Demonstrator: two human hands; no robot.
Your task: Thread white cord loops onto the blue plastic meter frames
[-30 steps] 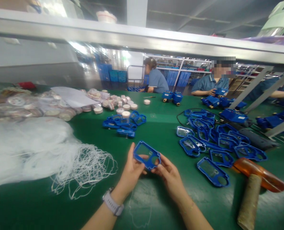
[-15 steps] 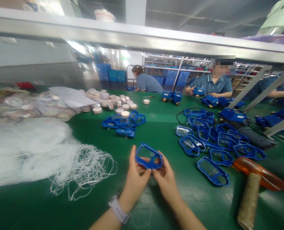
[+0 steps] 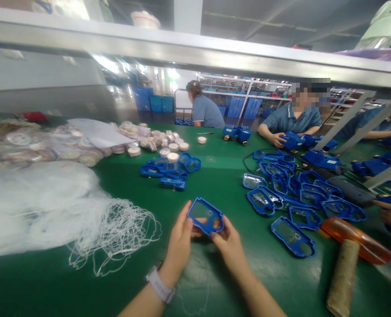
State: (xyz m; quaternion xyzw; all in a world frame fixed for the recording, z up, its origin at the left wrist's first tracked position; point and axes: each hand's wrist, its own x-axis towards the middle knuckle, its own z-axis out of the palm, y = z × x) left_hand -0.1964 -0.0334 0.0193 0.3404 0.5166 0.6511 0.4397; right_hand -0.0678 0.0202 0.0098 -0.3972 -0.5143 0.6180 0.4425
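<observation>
Soft sheen on green tabletop (image 3: 228, 185); background glare; edges smeared, stretched

The held frame (image 3: 212, 228) looks bright blue from where I stand, and so do the loose frames (image 3: 296, 201) on the deep green tabletop (image 3: 221, 176). The mallet's head (image 3: 358, 241) glows amber-orange above its mottled tan handle (image 3: 343, 279). White marks the tangled string (image 3: 126, 229), dusty blue the co-workers' shirts (image 3: 209, 112).

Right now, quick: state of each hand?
Left hand: closed on the blue frame, at its left side.
Right hand: closed on the same frame's right side.
</observation>
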